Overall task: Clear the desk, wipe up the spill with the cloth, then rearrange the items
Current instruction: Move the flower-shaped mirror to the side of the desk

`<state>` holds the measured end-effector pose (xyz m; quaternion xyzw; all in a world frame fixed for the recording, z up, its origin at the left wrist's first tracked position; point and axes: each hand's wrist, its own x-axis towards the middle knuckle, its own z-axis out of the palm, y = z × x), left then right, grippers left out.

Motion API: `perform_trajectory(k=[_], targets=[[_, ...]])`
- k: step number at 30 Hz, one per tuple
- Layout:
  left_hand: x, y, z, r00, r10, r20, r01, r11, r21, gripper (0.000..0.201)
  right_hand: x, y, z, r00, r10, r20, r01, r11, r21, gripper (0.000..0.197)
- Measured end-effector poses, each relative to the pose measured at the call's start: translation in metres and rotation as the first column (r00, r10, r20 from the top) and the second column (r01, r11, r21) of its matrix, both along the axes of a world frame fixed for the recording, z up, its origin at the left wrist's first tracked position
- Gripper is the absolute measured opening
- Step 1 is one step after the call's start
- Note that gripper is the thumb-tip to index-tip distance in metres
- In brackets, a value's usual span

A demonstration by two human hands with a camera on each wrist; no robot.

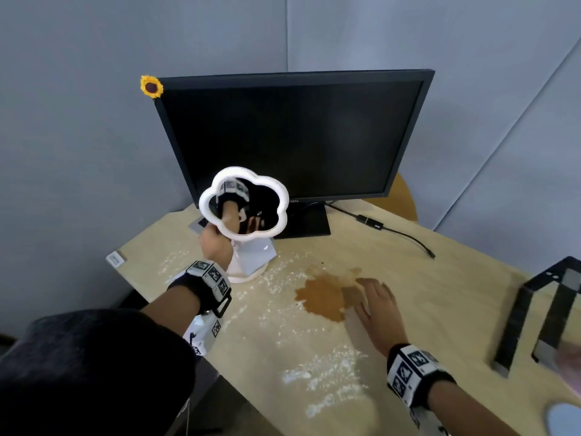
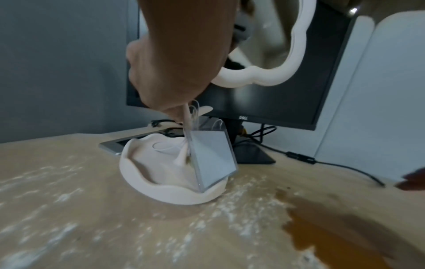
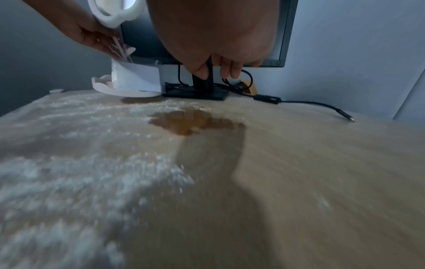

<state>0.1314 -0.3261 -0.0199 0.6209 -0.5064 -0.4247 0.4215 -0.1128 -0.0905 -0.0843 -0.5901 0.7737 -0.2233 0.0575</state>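
A white cloud-shaped mirror (image 1: 245, 202) stands on a thin stem over a wavy white dish base (image 2: 174, 191), just left of the monitor's foot. My left hand (image 1: 215, 243) grips the stem below the frame; the base looks slightly raised, with a shadow under it. A clear card holder (image 2: 214, 156) leans in the dish. A brown spill (image 1: 323, 297) lies mid-desk, with white powder (image 1: 327, 369) scattered around it. Over the spill's right edge hovers my right hand (image 1: 374, 297), fingers straight and holding nothing. No cloth is clearly visible.
A black monitor (image 1: 292, 136) with a sunflower (image 1: 151, 86) on its corner stands at the back. A cable with an adapter (image 1: 374, 223) trails right of its foot. A black folding stand (image 1: 534, 313) lies at the right. A flat silver device (image 2: 112, 145) sits behind the dish.
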Motion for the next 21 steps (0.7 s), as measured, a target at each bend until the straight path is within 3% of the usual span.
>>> perform_trajectory(k=[2,4,7,11,15,21], targets=[[-0.019,0.016,0.021,0.99,-0.077,-0.121,0.076,0.997,-0.016,0.039,0.004,-0.009,0.016,0.999,0.027,0.046,-0.026,0.999,-0.028,0.033],[-0.042,0.032,0.034,0.978,-0.166,-0.129,0.161,0.986,-0.052,0.032,0.009,-0.017,0.034,0.992,0.039,0.116,-0.031,0.997,-0.067,0.038],[-0.075,0.054,0.04,0.951,-0.26,-0.165,0.246,0.964,-0.099,0.046,0.014,-0.03,0.056,0.975,0.04,0.219,-0.019,0.995,-0.096,0.045],[-0.124,0.101,0.045,0.917,-0.374,-0.138,0.366,0.927,-0.079,0.039,0.01,-0.029,0.077,0.955,0.032,0.296,0.012,0.99,-0.144,0.05],[-0.161,0.14,0.037,0.887,-0.459,-0.049,0.456,0.887,-0.072,0.021,-0.004,-0.013,0.083,0.921,-0.006,0.39,0.101,0.97,-0.223,0.04],[-0.202,0.188,0.032,0.867,-0.497,-0.032,0.496,0.868,-0.035,0.019,-0.038,0.022,0.071,0.907,-0.155,0.392,0.259,0.938,-0.228,0.019]])
